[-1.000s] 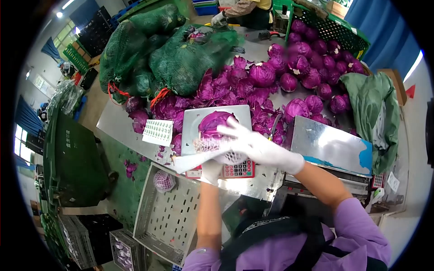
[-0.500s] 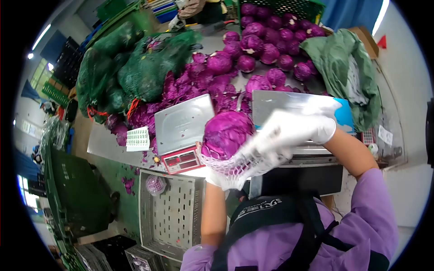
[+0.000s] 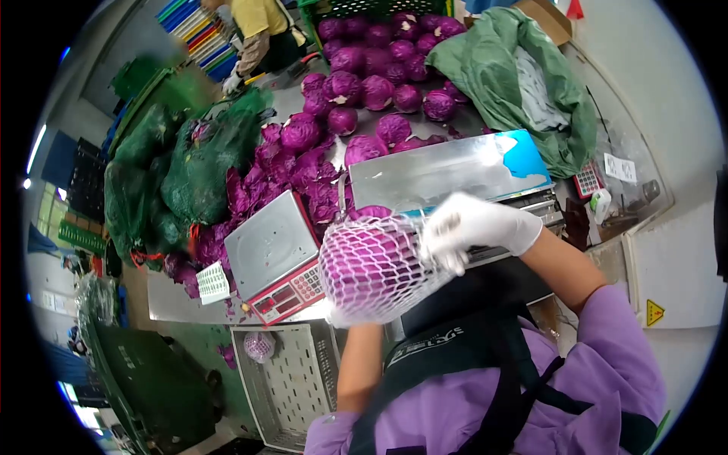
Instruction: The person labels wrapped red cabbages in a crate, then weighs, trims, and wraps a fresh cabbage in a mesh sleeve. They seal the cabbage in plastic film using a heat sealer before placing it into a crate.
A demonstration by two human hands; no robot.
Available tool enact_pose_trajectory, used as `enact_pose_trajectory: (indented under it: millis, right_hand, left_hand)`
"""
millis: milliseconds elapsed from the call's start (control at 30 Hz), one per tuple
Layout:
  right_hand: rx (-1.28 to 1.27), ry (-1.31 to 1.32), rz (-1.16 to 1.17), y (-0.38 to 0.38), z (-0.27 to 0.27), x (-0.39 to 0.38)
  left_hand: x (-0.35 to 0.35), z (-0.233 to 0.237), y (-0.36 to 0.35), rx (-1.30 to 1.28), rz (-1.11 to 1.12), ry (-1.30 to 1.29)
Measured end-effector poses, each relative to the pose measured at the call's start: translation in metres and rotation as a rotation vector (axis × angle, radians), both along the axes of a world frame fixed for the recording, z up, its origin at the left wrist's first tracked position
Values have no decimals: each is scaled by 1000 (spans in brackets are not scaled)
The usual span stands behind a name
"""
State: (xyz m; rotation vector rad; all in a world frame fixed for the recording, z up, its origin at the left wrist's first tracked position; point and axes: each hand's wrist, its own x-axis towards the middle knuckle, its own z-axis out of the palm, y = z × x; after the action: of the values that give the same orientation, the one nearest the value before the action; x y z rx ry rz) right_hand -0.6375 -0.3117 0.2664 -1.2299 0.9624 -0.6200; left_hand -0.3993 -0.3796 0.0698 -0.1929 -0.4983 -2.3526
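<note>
A red cabbage point(image 3: 355, 262) sits inside a white foam net sleeve point(image 3: 406, 284) in front of me. My left hand point(image 3: 343, 315), in a white glove, holds it from below; most of its fingers are hidden behind the netted cabbage. With bent, closed fingers, my gloved right hand point(image 3: 459, 231) grips the sleeve's edge on the cabbage's right side. Just beyond my left hand stands a digital scale point(image 3: 269, 239) with a steel pan and a red keypad. Behind my right hand is a steel-topped machine point(image 3: 425, 174) with a blue patch.
Loose red cabbages point(image 3: 379, 91) and torn leaves point(image 3: 303, 182) cover the table's far part. Full green net bags point(image 3: 205, 174) lie left, a green cloth sack point(image 3: 500, 83) right. Below is a grey crate point(image 3: 292, 379) with one netted cabbage point(image 3: 259, 346). A co-worker point(image 3: 262, 30) stands at the back.
The foam sleeve, earlier around the cabbage's lower part, now covers nearly all of it. My right hand has moved slightly down and its fingers have closed on the net. The view has shifted.
</note>
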Motion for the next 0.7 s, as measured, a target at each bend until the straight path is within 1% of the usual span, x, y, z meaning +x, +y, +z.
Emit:
enact_pose_trajectory:
  millis: [33,67,133,200,267,333,400,467,500,533,567,600,667,700]
  right_hand:
    - [-118,-135,-159,-6,-2,-3]
    - [-142,-208,-371,-12,-1,0]
    - [-157,-319,-567,-27,-6,6]
    - [-285,-185,-753,-46,-43,9]
    - [-324,-163,-788,-53,-68,0]
    - [-207,-190,-728,-57,-85,-8]
    - [-178,-211,-743,-60,-97,-18]
    - [-375,49,-789,-65,-127,-41]
    - [-553,272,-827,-59,-132,-48]
    - [-479,316,-843,-57,-138,-63]
    - [-525,260,-862,-50,-122,-77]
    - [-276,-66,-874,-35,-92,-89]
    - [-150,-714,-743,-18,-65,-108]
    - [-151,-710,-743,-23,-70,-114]
  left_hand:
    - [-4,0,4,7,-12,3]
    - [-7,-1,7,12,-22,3]
    - [-14,-3,9,27,-51,6]
    - [-20,-3,7,31,-74,16]
    - [-25,-4,4,32,-101,16]
    - [-32,-7,1,41,-126,20]
    - [-40,-9,-2,49,-149,28]
    - [-46,-10,-5,52,-171,41]
    - [-50,-9,-10,49,-181,48]
    - [-52,-7,-18,43,-199,53]
    - [-54,-6,-29,33,-229,65]
    - [-56,0,-44,25,-246,24]
    - [-90,99,-35,-50,291,-791]
    - [-97,109,-39,-355,439,-973]
